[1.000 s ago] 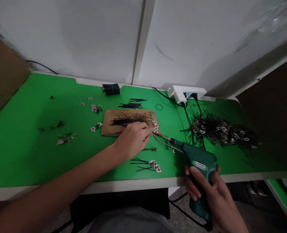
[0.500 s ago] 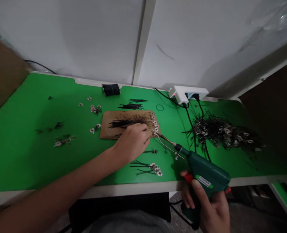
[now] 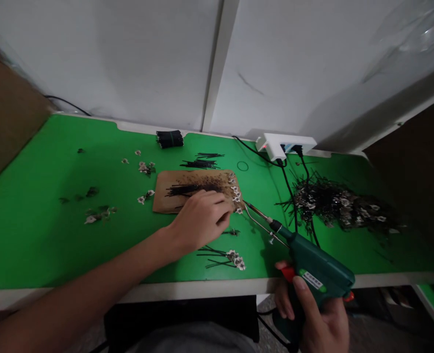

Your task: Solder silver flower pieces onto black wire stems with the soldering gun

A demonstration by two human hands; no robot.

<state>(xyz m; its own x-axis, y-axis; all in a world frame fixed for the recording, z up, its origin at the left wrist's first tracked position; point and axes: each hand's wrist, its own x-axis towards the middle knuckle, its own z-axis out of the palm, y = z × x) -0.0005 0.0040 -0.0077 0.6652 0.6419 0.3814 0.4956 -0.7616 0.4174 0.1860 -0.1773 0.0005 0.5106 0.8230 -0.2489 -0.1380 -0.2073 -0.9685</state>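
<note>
My right hand [image 3: 322, 318] grips a green soldering gun [image 3: 322, 264] with a red trigger. Its hot tip points left, just off the right edge of a brown, scorched board [image 3: 161, 193]. Over the board's front right part is my left hand [image 3: 204, 218], fingers curled together; its fingertips and anything between them are hidden. Small silvery flower-shaped metal pieces [image 3: 235, 189] line the board's right end, close to the tip. Beyond my left hand a bunch of thin black wires [image 3: 182, 189] lies on the board.
Wires with metal pieces attached [image 3: 235, 259] lie in front of the board. A large pile of similar pieces [image 3: 327, 203] sits right, beside a white power strip [image 3: 288, 143] with cables. A banded black wire bundle [image 3: 170, 138] and loose metal flowers [image 3: 145, 167] are further back.
The soldering tip has drawn slightly right, away from the metal pieces. My left hand has moved a little down the board's edge and its grip has turned slightly. The view has shifted a little.
</note>
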